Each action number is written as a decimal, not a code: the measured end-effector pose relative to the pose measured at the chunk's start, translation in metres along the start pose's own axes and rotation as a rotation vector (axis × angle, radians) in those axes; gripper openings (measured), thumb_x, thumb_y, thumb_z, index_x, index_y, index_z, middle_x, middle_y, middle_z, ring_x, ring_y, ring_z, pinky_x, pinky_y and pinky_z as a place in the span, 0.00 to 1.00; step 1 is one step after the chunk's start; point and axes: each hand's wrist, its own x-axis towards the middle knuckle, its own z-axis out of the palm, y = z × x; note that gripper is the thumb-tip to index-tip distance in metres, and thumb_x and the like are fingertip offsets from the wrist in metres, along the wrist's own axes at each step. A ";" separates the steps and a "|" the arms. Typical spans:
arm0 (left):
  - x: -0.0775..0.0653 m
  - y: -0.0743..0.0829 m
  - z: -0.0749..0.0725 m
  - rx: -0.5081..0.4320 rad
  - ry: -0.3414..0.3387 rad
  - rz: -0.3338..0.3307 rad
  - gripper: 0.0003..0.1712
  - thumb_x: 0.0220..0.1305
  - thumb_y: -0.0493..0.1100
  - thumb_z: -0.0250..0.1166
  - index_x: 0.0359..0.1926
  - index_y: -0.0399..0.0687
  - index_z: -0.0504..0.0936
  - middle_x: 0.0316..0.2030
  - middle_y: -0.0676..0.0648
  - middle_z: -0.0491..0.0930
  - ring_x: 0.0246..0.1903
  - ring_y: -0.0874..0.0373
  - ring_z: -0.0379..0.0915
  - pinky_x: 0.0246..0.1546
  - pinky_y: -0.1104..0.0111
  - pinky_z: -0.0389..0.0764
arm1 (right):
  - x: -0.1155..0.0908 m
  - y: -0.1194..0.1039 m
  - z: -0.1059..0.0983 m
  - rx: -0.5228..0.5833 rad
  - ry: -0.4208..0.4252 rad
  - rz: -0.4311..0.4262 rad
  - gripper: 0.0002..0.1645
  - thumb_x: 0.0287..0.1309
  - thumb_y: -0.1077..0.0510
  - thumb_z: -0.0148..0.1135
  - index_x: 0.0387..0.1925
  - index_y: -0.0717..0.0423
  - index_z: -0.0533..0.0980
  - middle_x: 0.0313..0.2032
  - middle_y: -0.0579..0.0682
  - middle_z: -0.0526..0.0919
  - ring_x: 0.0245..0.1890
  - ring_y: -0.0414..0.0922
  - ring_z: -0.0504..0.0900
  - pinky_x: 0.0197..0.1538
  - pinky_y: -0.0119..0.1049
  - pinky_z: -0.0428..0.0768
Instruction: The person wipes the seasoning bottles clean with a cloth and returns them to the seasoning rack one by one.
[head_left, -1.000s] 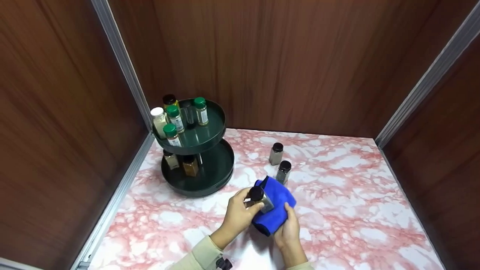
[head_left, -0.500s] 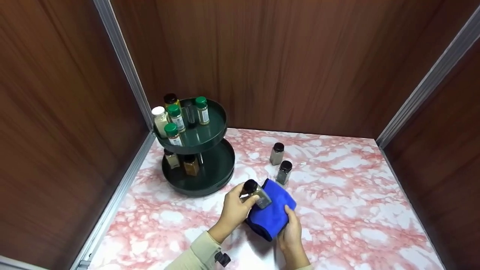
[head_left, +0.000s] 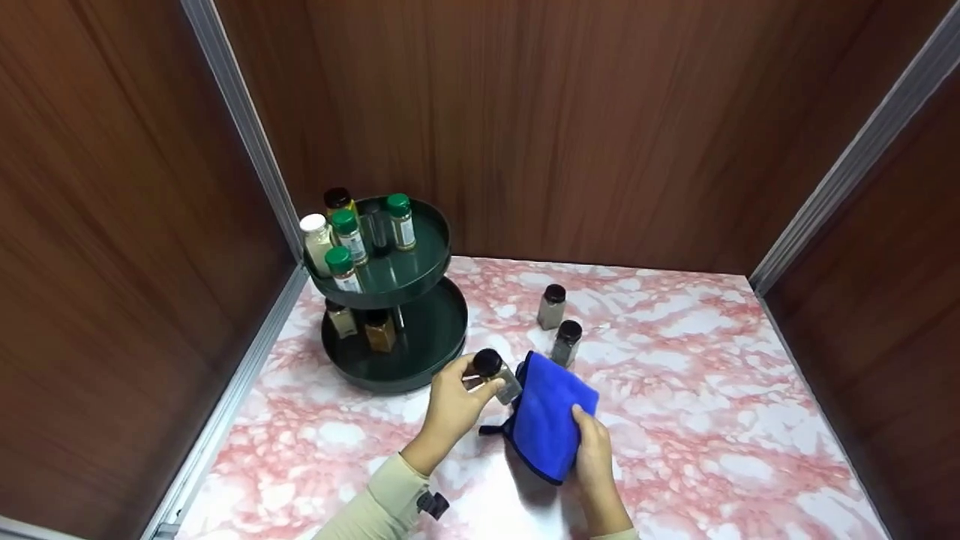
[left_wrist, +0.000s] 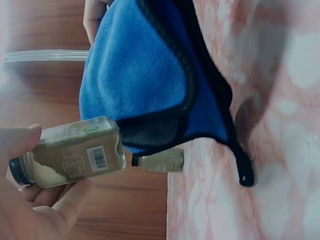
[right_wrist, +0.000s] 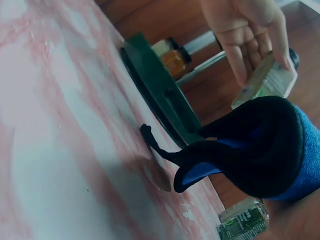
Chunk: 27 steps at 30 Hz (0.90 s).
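My left hand (head_left: 454, 405) holds a square clear spice jar (head_left: 508, 385) by its upper part, thumb on one side and fingers on the other. The jar has a dark cap, and it tilts with its base toward the cloth. In the left wrist view, pale powder and a barcode label show on the jar (left_wrist: 75, 152). My right hand (head_left: 595, 454) grips a blue cloth (head_left: 551, 420) with black edging, thumb on its face and the other fingers hidden behind. The cloth hangs folded over the table, a black loop (left_wrist: 244, 172) dangling from its corner.
Two dark-capped spice jars, one farther back (head_left: 551, 309) and one nearer (head_left: 565, 346), stand on the marbled table (head_left: 712, 420) beyond the cloth. At the left is a dark green two-tier rack (head_left: 427, 345) bearing several jars. Brown panels (head_left: 600, 135) enclose the back and sides.
My left hand has moved left and slightly up with the jar, away from the cloth's middle. The cloth has shifted a little right and turned, and its loop now shows at the left.
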 end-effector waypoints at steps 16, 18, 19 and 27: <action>0.026 -0.010 -0.030 0.186 0.106 0.037 0.25 0.49 0.43 0.83 0.48 0.43 0.86 0.39 0.47 0.86 0.39 0.56 0.84 0.41 0.65 0.86 | -0.003 -0.001 -0.006 -0.030 0.004 -0.018 0.25 0.77 0.51 0.48 0.50 0.71 0.79 0.34 0.53 0.89 0.34 0.46 0.88 0.43 0.38 0.85; 0.030 -0.009 -0.033 0.199 0.118 0.038 0.25 0.48 0.45 0.83 0.48 0.44 0.87 0.39 0.47 0.86 0.37 0.57 0.83 0.40 0.64 0.85 | -0.003 -0.002 -0.006 -0.020 0.005 -0.022 0.25 0.77 0.51 0.48 0.50 0.71 0.79 0.34 0.53 0.89 0.34 0.46 0.88 0.43 0.38 0.85; 0.032 -0.009 -0.034 0.204 0.124 0.037 0.25 0.48 0.45 0.83 0.48 0.44 0.87 0.39 0.48 0.86 0.37 0.57 0.83 0.40 0.63 0.85 | -0.003 -0.002 -0.007 -0.019 0.002 -0.022 0.25 0.77 0.51 0.47 0.51 0.71 0.79 0.34 0.53 0.89 0.34 0.46 0.88 0.43 0.38 0.85; 0.046 -0.013 -0.047 0.281 0.175 0.015 0.25 0.48 0.47 0.83 0.47 0.46 0.87 0.38 0.49 0.87 0.37 0.57 0.83 0.40 0.63 0.84 | -0.004 -0.005 -0.007 -0.022 0.044 -0.014 0.24 0.76 0.52 0.50 0.46 0.71 0.80 0.31 0.52 0.88 0.32 0.45 0.87 0.41 0.38 0.85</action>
